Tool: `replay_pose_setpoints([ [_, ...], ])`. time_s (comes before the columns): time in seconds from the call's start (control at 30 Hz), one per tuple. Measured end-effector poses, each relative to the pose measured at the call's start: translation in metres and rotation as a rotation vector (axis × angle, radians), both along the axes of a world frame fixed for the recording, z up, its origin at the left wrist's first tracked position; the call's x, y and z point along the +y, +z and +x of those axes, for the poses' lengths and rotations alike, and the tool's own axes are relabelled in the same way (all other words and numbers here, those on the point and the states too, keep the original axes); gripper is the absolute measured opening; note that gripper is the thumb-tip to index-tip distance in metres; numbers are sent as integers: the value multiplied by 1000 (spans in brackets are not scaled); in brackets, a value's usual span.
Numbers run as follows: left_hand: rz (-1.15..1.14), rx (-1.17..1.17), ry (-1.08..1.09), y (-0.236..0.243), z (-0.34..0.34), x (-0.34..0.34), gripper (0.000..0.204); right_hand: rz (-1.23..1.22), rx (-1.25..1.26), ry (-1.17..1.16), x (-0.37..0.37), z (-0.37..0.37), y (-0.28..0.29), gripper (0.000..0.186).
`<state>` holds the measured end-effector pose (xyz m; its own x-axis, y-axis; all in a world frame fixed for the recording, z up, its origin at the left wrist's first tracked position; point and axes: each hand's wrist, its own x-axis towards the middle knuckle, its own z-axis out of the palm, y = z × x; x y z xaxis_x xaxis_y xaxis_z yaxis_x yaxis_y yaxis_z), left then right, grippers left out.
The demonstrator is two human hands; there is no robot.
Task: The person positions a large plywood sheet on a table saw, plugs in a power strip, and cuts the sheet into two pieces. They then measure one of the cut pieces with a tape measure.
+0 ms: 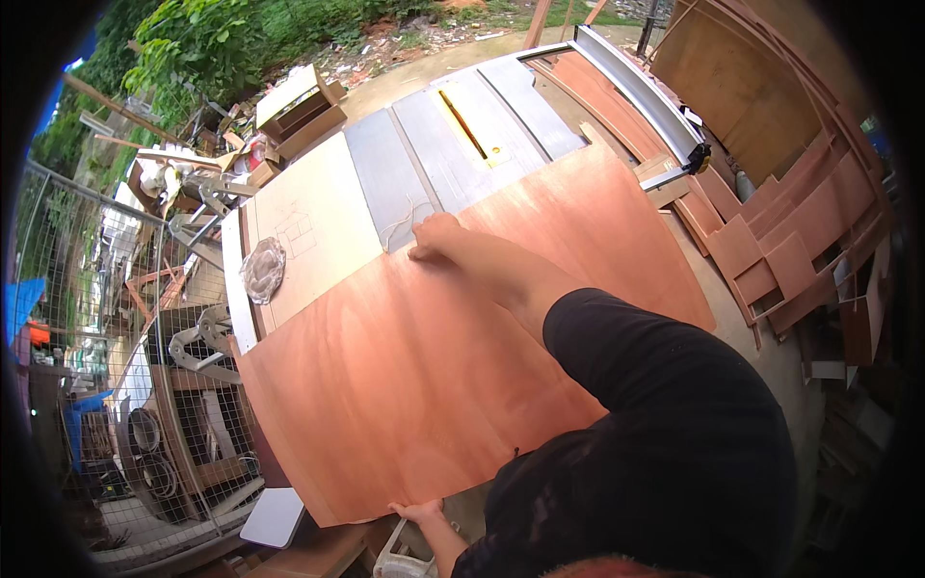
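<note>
A large reddish-brown plywood sheet [424, 366] lies across the near part of a table saw's grey metal top [385, 173]. My right hand [434, 241] reaches over the sheet in a black sleeve, its fingers pressed on the far edge. My left hand [419, 511] grips the near edge at the bottom, fingers curled under it. The yellow blade insert [469, 125] with its slot lies beyond the sheet, and no blade is seen standing above it.
A silver fence rail [641, 91] runs along the saw's right side. A pale side board [318, 217] at left carries a crumpled clear plastic piece [262, 270]. Plywood offcuts [780, 241] pile up at right. A wire fence [135, 405] and scrap stand at left.
</note>
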<state>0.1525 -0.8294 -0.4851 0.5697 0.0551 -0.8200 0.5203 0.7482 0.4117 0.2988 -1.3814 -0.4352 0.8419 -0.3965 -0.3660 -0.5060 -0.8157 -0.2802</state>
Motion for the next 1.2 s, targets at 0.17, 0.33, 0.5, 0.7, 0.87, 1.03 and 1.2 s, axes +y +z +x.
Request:
replay_pose_setpoints([
  [0.17,15,-53,-9,10,-16,-37,82,-1,22,-17,-30,-26,10,64],
  [0.33,-1,-71,-89,7,-11,-53,83,-7,-5,-99,-72,-58,40,64],
  [0.5,-71,-113,-168,-12,-10,-80,82,-41,-45,-152,-108,-88,42,64],
  [0.7,-82,-101,-174,-30,-25,-105,84,-123,-64,-141,-129,-117,47,61],
  [0.87,-72,-56,-169,-24,-40,-136,85,-122,-61,-169,-151,-128,39,57],
  [1.03,-62,-54,-134,-20,-47,-156,86,-112,-71,-160,-164,-128,37,54],
  [1.2,-34,24,-134,-13,-56,-174,86,-115,-103,-129,-180,-127,18,54],
])
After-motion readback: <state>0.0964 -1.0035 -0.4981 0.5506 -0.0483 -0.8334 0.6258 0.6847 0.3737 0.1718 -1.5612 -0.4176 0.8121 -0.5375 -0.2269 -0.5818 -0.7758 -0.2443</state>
